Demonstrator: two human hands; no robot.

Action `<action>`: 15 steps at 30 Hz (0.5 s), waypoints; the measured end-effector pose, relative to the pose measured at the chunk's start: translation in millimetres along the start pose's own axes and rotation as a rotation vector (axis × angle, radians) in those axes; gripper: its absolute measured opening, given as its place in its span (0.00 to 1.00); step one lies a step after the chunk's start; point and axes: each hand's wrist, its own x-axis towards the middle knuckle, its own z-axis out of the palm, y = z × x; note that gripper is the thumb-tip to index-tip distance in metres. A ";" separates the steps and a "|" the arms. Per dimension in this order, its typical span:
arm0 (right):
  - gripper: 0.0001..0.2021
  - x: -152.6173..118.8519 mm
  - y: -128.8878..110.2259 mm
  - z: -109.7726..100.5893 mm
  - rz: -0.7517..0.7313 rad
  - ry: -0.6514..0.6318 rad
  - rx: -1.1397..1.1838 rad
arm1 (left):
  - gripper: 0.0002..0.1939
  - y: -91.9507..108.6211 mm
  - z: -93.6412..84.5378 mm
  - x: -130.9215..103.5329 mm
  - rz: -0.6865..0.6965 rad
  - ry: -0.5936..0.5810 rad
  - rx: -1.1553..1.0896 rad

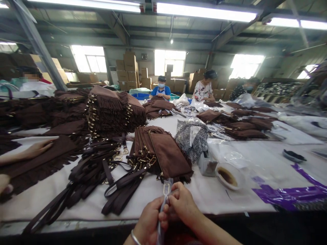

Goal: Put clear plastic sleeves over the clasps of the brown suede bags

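At the front edge of the table, my left hand (152, 217) is closed around a narrow greyish strip that looks like a strap in thin plastic (159, 227). My right hand (184, 203) pinches the same piece near its top, beside a pale metal clasp (166, 189). Just beyond the clasp lies a row of brown fringed pouches (170, 153) with gold zips, leaning on each other. Dark brown wrist straps (125, 197) with gold clasps hang from them toward me. More loose straps (87, 178) are heaped to their left.
Tall stacks of brown fringed pouches (114, 112) stand behind. A speckled cloth bundle (191, 136), a metal box (206, 165) and a bowl of brown liquid (228, 176) are at right, with purple plastic (288, 195). A co-worker's hand (35, 149) reaches in from the left.
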 end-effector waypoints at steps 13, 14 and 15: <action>0.17 -8.9 11.1 -13.7 -0.012 -0.125 0.135 | 0.20 -23.9 7.6 -6.9 0.392 0.194 0.594; 0.18 -12.0 10.2 -12.0 0.033 -0.174 0.228 | 0.20 -23.9 7.3 -8.0 0.451 0.203 0.694; 0.19 -14.3 9.3 -10.3 0.079 -0.200 0.318 | 0.20 -23.2 6.7 -10.0 0.534 0.210 0.820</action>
